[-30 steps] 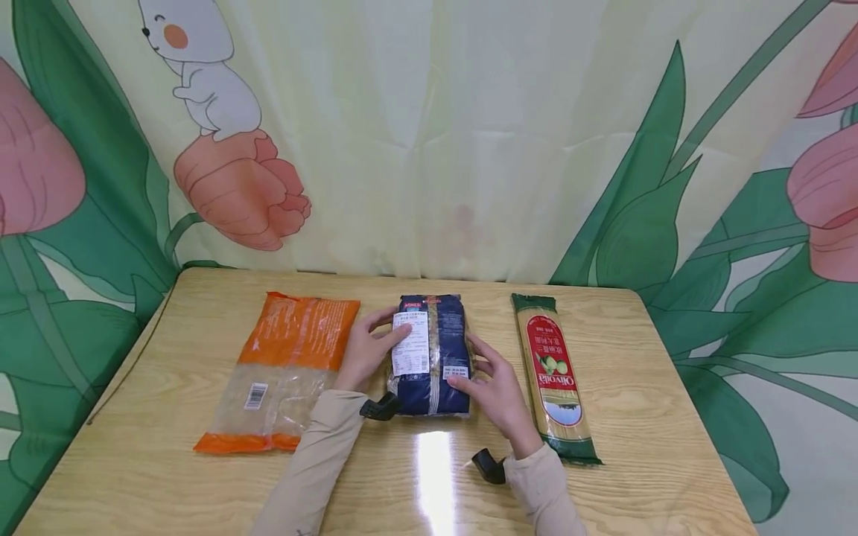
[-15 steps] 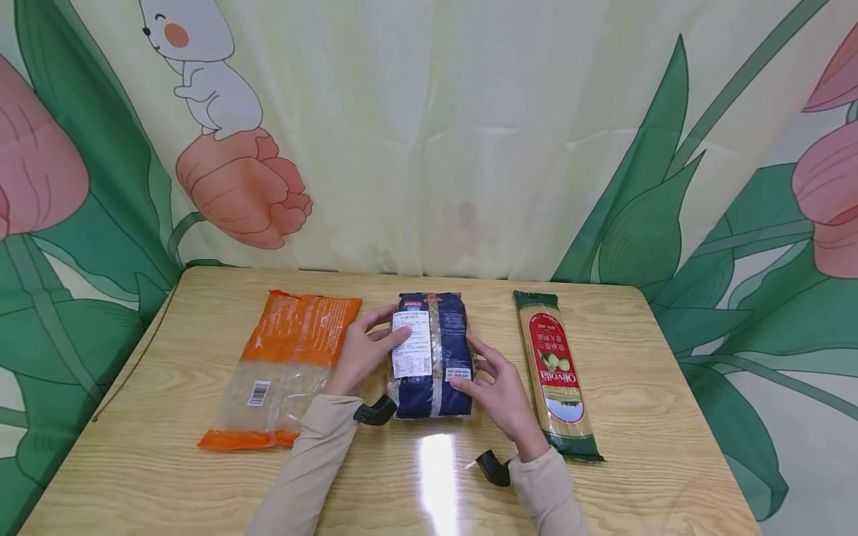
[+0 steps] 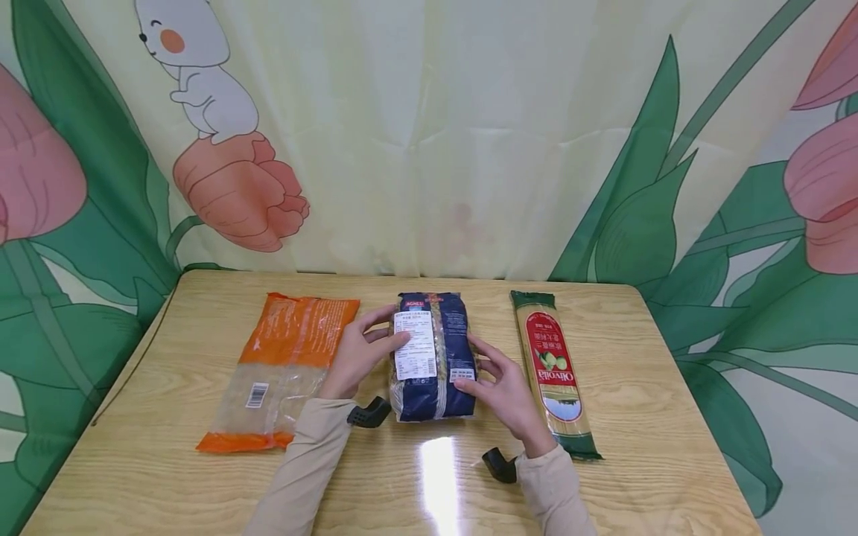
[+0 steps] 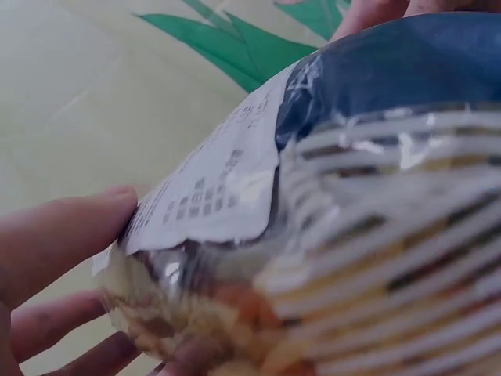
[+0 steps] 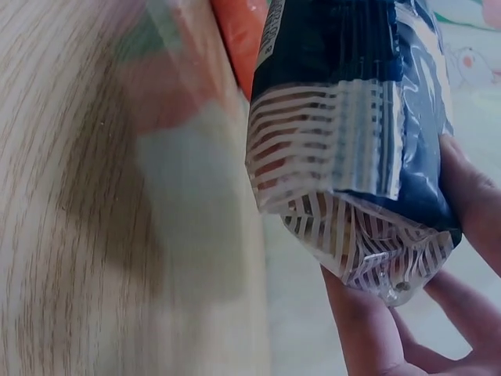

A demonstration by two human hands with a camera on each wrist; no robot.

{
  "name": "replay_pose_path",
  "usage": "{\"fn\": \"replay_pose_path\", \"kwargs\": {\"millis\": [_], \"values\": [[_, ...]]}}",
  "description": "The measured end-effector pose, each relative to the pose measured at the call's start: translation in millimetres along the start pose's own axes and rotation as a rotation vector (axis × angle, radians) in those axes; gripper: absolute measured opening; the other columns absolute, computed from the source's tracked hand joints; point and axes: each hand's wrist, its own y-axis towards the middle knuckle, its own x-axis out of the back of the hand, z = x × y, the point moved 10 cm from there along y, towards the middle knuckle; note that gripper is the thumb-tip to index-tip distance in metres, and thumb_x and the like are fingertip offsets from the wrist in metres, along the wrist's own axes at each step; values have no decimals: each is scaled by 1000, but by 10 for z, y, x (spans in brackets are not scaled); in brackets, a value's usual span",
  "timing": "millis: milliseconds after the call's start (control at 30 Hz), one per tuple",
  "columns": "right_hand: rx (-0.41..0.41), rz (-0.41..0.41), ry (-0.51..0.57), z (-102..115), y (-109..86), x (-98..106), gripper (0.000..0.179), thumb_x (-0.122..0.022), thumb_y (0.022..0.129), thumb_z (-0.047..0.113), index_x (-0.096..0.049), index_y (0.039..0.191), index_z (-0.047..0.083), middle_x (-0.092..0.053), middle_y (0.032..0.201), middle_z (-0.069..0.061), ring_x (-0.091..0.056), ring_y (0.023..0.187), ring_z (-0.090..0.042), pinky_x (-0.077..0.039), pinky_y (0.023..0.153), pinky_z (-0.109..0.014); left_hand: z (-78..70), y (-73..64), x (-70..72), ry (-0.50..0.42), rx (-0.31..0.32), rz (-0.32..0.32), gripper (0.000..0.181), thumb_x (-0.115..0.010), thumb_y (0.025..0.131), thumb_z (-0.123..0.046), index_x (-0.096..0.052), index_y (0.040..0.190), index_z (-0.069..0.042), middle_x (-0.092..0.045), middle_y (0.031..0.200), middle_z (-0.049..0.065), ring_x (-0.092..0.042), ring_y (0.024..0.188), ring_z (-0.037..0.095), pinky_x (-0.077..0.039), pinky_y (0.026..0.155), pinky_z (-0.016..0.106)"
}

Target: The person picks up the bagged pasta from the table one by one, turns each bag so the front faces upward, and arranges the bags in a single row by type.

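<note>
Right in the middle, holding the navy packet (image 3: 439, 357) by both flanks, between the orange bag (image 3: 284, 372) on the left and the spaghetti packet (image 3: 555, 372) on the right, both lying flat on the tabletop (image 3: 637, 372). Left grip (image 3: 358, 353) closed round the upper left edge of the navy packet, thumb in front, fingers behind; right grip (image 3: 504, 391) closed round the lower right, thumb by a small sticker (image 3: 462, 374), fingers round the side. High on one flank, low on the other: probably for steadying a plump, loosely filled load with the labelled face in sight. Hard to tell whether touching the tabletop or just clear of it. One neighbour to each side, apart from the navy packet, presumably for working room.

On to the print! At the top of the navy packet, pale letters on red, apparently starting AGNES, a bit blurred; below, a large white label (image 3: 414, 346) packed with Chinese lines, too fine to read; on the small sticker, figures too tiny to make out. On the spaghetti packet, Olivoilà on red, plus Chinese characters and green olives. On the orange bag, a barcode (image 3: 257, 395) on the clear half, pale unreadable printing above.
</note>
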Motion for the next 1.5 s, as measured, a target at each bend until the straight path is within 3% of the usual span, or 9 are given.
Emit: {"fn": "replay_pose_path", "kwargs": {"millis": [333, 533, 733, 900, 1067, 1167, 1333, 1500], "values": [[40, 62, 38, -32, 19, 54, 71, -77, 87, 11, -44, 150, 16, -41, 151, -12, -50, 129, -36, -57, 90, -32, -42, -10, -23, -87, -35, 125, 57, -76, 89, -18, -54, 141, -17, -50, 146, 3, -51, 131, 32, -53, 99, 38], [55, 94, 96, -11, 17, 54, 70, -76, 87, 9, -44, 150, 15, -41, 152, -8, -52, 128, -30, -57, 90, -34, 56, 15, -21, -181, 30, 100, 62, -76, 88, -11, -50, 144, -10, -49, 145, 11, -53, 129, 32, -50, 102, 38], [65, 130, 185, 17, 9, 24, 71, -75, 87, 5, -42, 150, 11, -40, 152, -12, -56, 124, -22, -56, 92, -35, 112, 29, -40, -177, 43, 80, 60, -74, 88, -8, -49, 143, -3, -54, 138, 21, -56, 122, 31, -52, 98, 34], [67, 167, 254, -14, 14, -5, 72, -72, 89, 1, -38, 152, 9, -36, 153, -13, -56, 125, -21, -55, 95, -35, 132, 30, -125, -287, 60, 95, 60, -73, 88, -6, -45, 141, -4, -51, 133, 17, -63, 105, 21, -57, 83, 31], [56, 189, 279, -63, 16, -7, 71, -70, 90, 1, -36, 153, 8, -36, 153, -15, -56, 126, -20, -54, 96, -35, 203, 35, -205, -346, 114, 98, 65, -73, 88, -8, -41, 144, -3, -46, 138, 18, -62, 98, 16, -57, 81, 29], [60, 198, 288, -64, 14, -11, 72, -70, 90, 1, -35, 153, 8, -36, 154, -16, -55, 127, -20, -53, 97, -34, 209, 24, -245, -344, 114, 121, 64, -72, 89, -11, -43, 145, -3, -51, 136, 20, -64, 99, 17, -56, 83, 31], [62, 203, 309, -68, 18, -21, 73, -69, 90, -1, -34, 154, 7, -36, 154, -17, -55, 128, -19, -53, 98, -35, 220, -7, -364, -404, 128, 206, 64, -69, 92, -18, -38, 147, -14, -64, 121, 17, -67, 97, 21, -56, 85, 39], [51, 206, 291, -82, 29, -43, 72, -68, 91, 0, -34, 154, 8, -36, 154, -16, -53, 130, -22, -52, 99, -35, 235, -9, -374, -436, 128, 182, 59, -67, 92, -16, -38, 143, -15, -67, 110, 11, -69, 91, 21, -58, 79, 39]]}}
